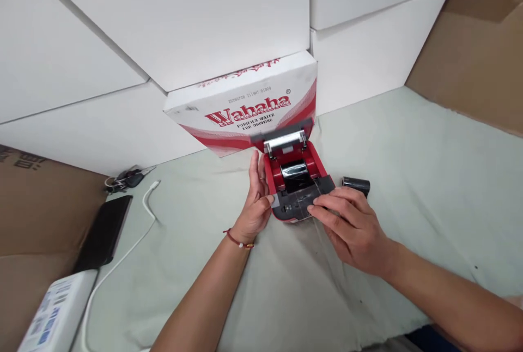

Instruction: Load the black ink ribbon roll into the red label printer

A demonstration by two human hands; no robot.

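Observation:
A small red and black device, which looks like a label printer [321,165], stands on the cloth with its lid [281,137] raised and a silver roller [285,140] showing inside it. A shiny black film roll [296,171] sits in the red bay. From the roll, a thin film [305,199] seems to run over the dark front panel [291,205]. My left hand [255,210] grips the left side, thumb on a grey tab at the front corner. At the front right edge, fingers of my right hand [353,226] pinch the film; that thumb is mostly hidden.
Behind the device leans a white and red Wahaha carton [249,107]. A small black roll [356,184] lies just beyond my right hand. Keys [129,178], a black flat object [104,232], a white cable [149,207] and a white labelled box [57,311] are at left.

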